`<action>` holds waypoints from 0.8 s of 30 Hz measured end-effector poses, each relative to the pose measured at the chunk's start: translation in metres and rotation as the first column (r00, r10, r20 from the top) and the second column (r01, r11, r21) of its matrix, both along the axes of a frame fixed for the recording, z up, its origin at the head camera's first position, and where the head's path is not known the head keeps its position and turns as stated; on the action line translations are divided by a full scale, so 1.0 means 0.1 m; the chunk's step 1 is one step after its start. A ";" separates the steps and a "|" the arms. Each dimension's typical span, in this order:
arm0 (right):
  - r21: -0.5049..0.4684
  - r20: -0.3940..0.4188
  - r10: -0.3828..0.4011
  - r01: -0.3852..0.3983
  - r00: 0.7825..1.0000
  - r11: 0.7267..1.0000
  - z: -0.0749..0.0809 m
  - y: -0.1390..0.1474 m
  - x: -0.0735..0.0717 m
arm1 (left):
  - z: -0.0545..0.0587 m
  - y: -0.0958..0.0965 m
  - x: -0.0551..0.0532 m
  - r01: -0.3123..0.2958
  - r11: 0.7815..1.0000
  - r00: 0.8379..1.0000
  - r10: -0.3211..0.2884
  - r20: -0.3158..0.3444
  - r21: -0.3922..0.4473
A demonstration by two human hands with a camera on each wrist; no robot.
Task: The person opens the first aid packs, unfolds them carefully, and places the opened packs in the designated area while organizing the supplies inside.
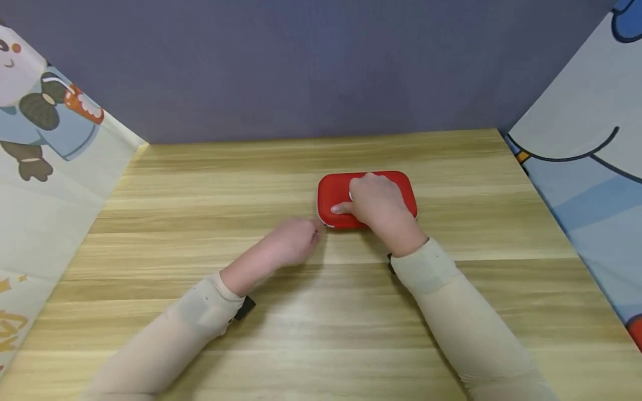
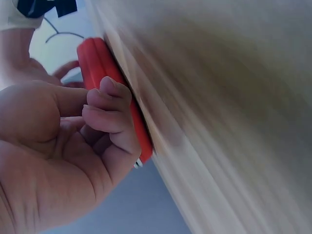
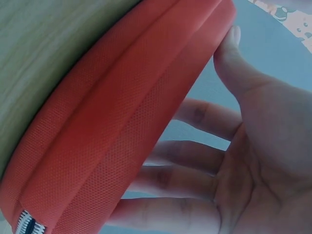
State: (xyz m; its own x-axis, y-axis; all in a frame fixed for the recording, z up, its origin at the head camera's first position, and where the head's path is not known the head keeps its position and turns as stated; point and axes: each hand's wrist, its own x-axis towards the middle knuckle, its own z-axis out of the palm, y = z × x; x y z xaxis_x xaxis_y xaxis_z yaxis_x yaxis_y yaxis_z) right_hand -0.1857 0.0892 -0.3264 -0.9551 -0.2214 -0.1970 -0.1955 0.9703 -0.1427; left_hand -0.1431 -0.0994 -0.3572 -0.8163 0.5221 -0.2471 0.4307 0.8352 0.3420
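Case [image 1: 330,192], red, rounded and zippered, lies flat on the wood-grain table [image 1: 150,223] ahead of me in the head view. My right hand [image 1: 378,203] rests on its lid [image 1: 403,189], thumb laid along the top, and my left hand [image 1: 293,240] is at its near left corner, where a short bit of zipper [image 1: 328,225] shows. I judge the work to be at that zipper: steadying the case and reaching the corner are done, and drawing the zipper pull along the rim is left. The lid sits down; whether I am opening or closing it, I cannot tell.

From my left wrist, I see what the head view hides: my fingers fold in against the thumb, which I take for a pinch on the zipper pull, though the pull itself is covered. The case shows edge-on, with a pale scrap of zipper past my fingers.

From my right wrist, my fingers stretch out straight and spread, gaps between them, their tips hidden behind the case, the thumb at its edge. Only here do the zipper teeth [image 3: 24,224] show plainly, along with the grooved, woven-looking side.
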 end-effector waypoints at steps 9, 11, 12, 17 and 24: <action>0.016 0.002 0.008 -0.008 1.000 1.000 0.01 0.00 0.04 | 0.00 0.12 0.04 0.018 1.000 1.000 -0.018 -0.005 0.012; 0.022 0.004 0.019 -0.019 1.000 1.000 0.00 0.02 0.06 | 0.02 0.11 0.04 -0.006 1.000 0.999 0.005 0.037 0.026; 0.021 0.010 0.032 -0.032 0.999 0.999 0.01 0.03 0.07 | 0.03 0.09 0.03 -0.024 0.999 0.998 0.022 0.062 0.030; -0.117 0.113 0.149 -0.136 0.982 0.984 -0.02 0.19 0.00 | 0.09 0.02 -0.10 -0.162 0.986 0.986 0.160 0.046 0.047; -0.334 0.198 0.294 -0.217 0.935 0.917 -0.06 0.50 -0.08 | 0.05 -0.03 -0.32 -0.360 0.911 0.933 0.350 0.087 0.202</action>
